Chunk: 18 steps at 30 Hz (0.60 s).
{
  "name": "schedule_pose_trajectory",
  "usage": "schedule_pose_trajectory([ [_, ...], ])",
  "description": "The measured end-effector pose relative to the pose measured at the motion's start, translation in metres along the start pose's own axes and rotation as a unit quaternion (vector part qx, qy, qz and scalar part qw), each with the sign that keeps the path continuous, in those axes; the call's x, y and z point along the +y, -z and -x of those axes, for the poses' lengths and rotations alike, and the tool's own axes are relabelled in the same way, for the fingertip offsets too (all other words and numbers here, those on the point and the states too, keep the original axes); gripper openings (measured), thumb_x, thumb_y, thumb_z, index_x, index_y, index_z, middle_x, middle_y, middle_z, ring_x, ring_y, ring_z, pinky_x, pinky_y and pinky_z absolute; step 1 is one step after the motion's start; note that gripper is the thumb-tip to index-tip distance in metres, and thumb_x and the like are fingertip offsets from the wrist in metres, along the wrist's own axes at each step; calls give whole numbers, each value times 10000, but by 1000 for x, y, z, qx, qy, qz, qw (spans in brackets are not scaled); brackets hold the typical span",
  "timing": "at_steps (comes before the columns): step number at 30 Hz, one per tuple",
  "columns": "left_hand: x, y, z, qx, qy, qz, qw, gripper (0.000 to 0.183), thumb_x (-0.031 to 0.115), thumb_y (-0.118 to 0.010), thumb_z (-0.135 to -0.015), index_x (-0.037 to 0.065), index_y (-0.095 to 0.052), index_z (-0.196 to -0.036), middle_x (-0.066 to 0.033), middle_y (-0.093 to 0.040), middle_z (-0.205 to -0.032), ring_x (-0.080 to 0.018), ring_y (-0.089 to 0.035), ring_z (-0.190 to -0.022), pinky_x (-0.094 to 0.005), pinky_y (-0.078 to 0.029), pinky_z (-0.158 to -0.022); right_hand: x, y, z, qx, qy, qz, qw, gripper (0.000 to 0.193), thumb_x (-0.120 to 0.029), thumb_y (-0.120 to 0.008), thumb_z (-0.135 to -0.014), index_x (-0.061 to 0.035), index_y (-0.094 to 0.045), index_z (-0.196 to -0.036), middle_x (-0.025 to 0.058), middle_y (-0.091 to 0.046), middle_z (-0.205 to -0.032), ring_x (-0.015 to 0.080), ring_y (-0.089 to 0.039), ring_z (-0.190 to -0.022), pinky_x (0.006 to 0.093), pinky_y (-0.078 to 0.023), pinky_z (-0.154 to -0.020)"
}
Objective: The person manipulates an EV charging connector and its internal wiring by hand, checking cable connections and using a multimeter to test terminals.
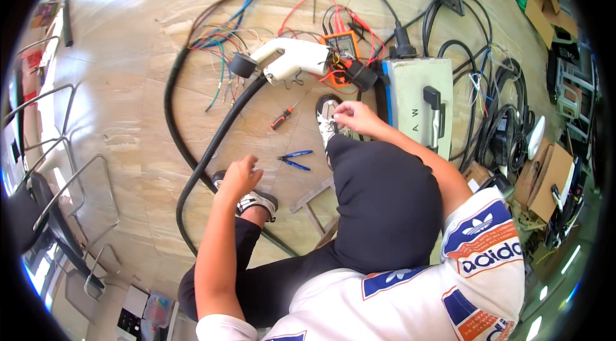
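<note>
Bare fingers of the right hand (355, 116) are pinching together at the laces of a white sneaker (328, 118), closed lightly on the shoe and holding no tool. The left hand (240, 175) is hovering open, fingers spread and gripping nothing, just above the other foot, which is wearing a black and white sandal (256, 202). Between the two hands, blue-handled pliers (294, 159) are lying untouched on the pale stone floor (128, 103), and a small red-handled screwdriver (282, 118) is lying just beyond them, also untouched. Further out, the piece being worked on, a white vehicle charging connector (292, 59), is resting on its side on the floor, well apart from both hands. Its thick black cable (215, 142) is looping down past the left foot, and a bundle of loose coloured wires (221, 39) is fanning out bare beside the connector's black end. An orange multimeter (341, 44) is sitting just behind the connector with its red and black leads (308, 4) trailing around it. A grey box with a black handle (420, 107) is standing to the right, with more black cables beyond it. Judging by the stripped, unjoined wires and the idle tools, the wiring work is looking paused and far from finished, with connecting and closing up still left.
</note>
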<state>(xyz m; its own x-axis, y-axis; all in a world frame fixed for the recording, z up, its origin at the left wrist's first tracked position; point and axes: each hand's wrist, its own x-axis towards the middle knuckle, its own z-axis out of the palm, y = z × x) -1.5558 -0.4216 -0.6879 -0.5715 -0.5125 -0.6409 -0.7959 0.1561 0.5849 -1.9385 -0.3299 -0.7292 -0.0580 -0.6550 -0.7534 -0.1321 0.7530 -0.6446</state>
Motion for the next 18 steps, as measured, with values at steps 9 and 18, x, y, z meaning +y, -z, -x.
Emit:
schedule_pose_trajectory([
  [9,114,118,148,90,24,-55,994,281,197,-717,-851,-43,-688,-994,-226,-718,-894,-369,-713,-869,-423,-557,-774,-111,66,132,76,146,-231,959,263,-222,-660,-982,0,-643,-1121,74,-706,-968,141,-679,-886,307,-551,-803],
  [18,158,66,224,-29,-120,-44,991,353,278,-686,-897,-24,-646,-1076,-206,-719,-865,-374,-703,-838,-442,-556,-748,-218,22,281,119,463,319,818,222,-179,-710,-879,15,-666,-977,145,-706,-941,298,-679,-879,374,-516,-834],
])
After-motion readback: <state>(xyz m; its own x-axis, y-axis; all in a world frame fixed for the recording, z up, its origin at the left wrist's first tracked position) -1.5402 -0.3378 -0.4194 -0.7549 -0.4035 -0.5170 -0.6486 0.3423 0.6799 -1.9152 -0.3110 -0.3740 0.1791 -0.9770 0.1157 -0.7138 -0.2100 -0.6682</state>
